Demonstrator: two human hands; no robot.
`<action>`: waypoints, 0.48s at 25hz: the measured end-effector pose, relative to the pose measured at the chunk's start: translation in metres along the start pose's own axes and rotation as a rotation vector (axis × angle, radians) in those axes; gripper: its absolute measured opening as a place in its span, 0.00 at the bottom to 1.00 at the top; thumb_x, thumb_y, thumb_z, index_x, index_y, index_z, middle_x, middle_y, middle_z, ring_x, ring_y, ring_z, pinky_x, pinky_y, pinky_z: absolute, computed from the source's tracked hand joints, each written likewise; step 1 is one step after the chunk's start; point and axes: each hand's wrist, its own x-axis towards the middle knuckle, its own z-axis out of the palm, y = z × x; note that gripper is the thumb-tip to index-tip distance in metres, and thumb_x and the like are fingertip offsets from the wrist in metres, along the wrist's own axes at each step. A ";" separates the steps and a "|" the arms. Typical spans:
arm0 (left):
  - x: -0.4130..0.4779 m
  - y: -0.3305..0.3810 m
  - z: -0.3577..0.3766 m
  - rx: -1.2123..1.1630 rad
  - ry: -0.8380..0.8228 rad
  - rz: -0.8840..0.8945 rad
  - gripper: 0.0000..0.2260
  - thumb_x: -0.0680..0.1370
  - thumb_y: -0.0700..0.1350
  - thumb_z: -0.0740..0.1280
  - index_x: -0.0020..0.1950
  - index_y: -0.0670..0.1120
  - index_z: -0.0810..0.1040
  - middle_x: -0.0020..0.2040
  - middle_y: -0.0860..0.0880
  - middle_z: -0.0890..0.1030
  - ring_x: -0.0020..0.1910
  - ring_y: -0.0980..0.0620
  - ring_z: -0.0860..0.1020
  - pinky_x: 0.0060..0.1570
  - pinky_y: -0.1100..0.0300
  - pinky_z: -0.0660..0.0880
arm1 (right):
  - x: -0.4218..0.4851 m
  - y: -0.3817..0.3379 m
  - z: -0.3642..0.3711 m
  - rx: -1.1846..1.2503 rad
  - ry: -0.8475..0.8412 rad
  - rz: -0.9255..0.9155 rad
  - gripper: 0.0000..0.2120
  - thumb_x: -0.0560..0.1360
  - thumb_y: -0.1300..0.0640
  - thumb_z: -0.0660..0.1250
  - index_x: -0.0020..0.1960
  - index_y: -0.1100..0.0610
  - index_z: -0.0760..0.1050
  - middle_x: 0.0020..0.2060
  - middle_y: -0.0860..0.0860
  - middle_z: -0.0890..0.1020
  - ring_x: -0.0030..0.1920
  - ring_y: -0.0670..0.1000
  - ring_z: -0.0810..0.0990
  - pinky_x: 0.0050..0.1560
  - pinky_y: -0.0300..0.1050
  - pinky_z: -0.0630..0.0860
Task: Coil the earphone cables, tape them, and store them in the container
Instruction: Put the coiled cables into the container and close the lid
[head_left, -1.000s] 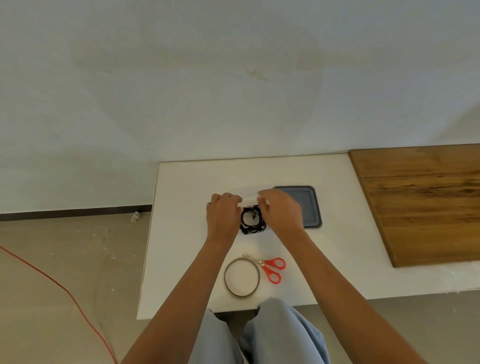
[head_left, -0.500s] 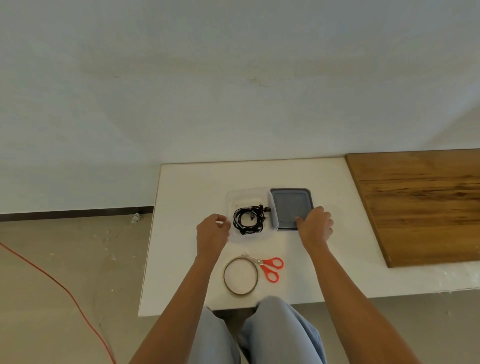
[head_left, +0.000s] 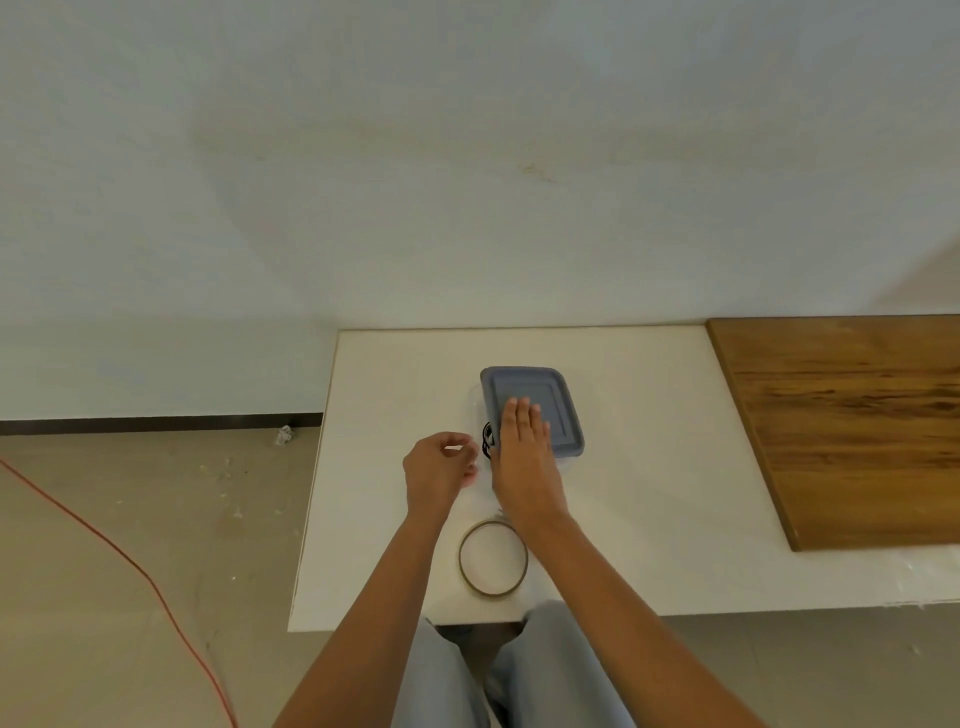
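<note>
The grey-blue lid (head_left: 540, 395) lies over the clear container (head_left: 475, 410), skewed slightly to the right. My right hand (head_left: 522, 452) rests flat on the lid's near left part, palm down, gripping nothing. A bit of the coiled black earphone cable (head_left: 487, 440) shows inside the container, just left of that hand. My left hand (head_left: 440, 467) sits at the container's near left corner with its fingers curled in and nothing visible in them. The tape ring (head_left: 493, 557) lies on the white table (head_left: 649, 467) in front of the container.
A wooden board (head_left: 852, 426) covers the table's right end. The table's left edge drops to the floor, where an orange cord (head_left: 130, 561) runs. My right forearm hides the scissors. My knees are under the front edge.
My right hand has brought the lid from beside the container onto it and now lies flat on top. My left hand stayed near the container's left corner. The scissors went out of sight.
</note>
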 end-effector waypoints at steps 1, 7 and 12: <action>0.001 -0.001 -0.001 0.000 -0.001 0.000 0.07 0.75 0.39 0.70 0.52 0.41 0.82 0.42 0.42 0.84 0.38 0.49 0.84 0.41 0.58 0.82 | -0.001 -0.003 0.005 -0.001 -0.014 -0.001 0.29 0.83 0.56 0.52 0.77 0.65 0.41 0.77 0.63 0.47 0.77 0.60 0.44 0.75 0.50 0.40; 0.001 -0.003 -0.002 0.028 -0.018 0.052 0.05 0.76 0.47 0.71 0.45 0.46 0.83 0.42 0.45 0.85 0.38 0.51 0.84 0.39 0.60 0.82 | -0.010 -0.004 0.015 -0.034 -0.116 -0.085 0.28 0.83 0.56 0.52 0.77 0.63 0.44 0.78 0.60 0.48 0.78 0.56 0.44 0.76 0.47 0.43; 0.006 0.001 0.001 0.079 -0.021 0.033 0.10 0.73 0.39 0.73 0.52 0.36 0.82 0.42 0.39 0.84 0.40 0.43 0.84 0.47 0.48 0.82 | 0.001 0.030 -0.015 0.229 0.193 0.065 0.21 0.80 0.54 0.61 0.70 0.61 0.66 0.67 0.59 0.71 0.66 0.61 0.69 0.63 0.52 0.70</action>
